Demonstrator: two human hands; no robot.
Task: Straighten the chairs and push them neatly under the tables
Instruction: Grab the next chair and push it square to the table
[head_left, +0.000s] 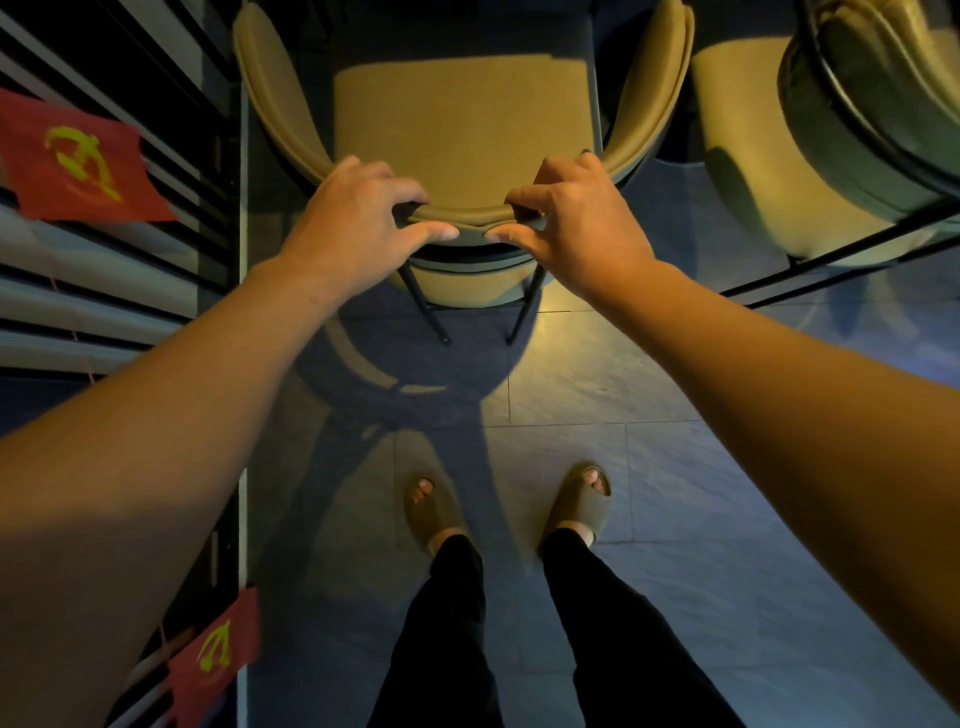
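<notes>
A tan upholstered chair (462, 119) with a curved backrest and thin black legs stands straight ahead of me, seat facing away. My left hand (358, 213) grips the top of the backrest from the left, fingers curled over the rim and thumb under it. My right hand (571, 218) grips the same rim from the right, thumb almost meeting the left thumb. A second tan chair (748, 150) stands to the right, partly under a dark glossy table edge (878, 135). No table in front of the held chair is visible.
A slatted wall (104, 291) with two small red flags (78, 161) runs along the left, close to the chair. Grey floor tiles (675, 519) spread below. My feet in olive slippers (431, 514) stand behind the chair. A black frame bar (831, 260) crosses at right.
</notes>
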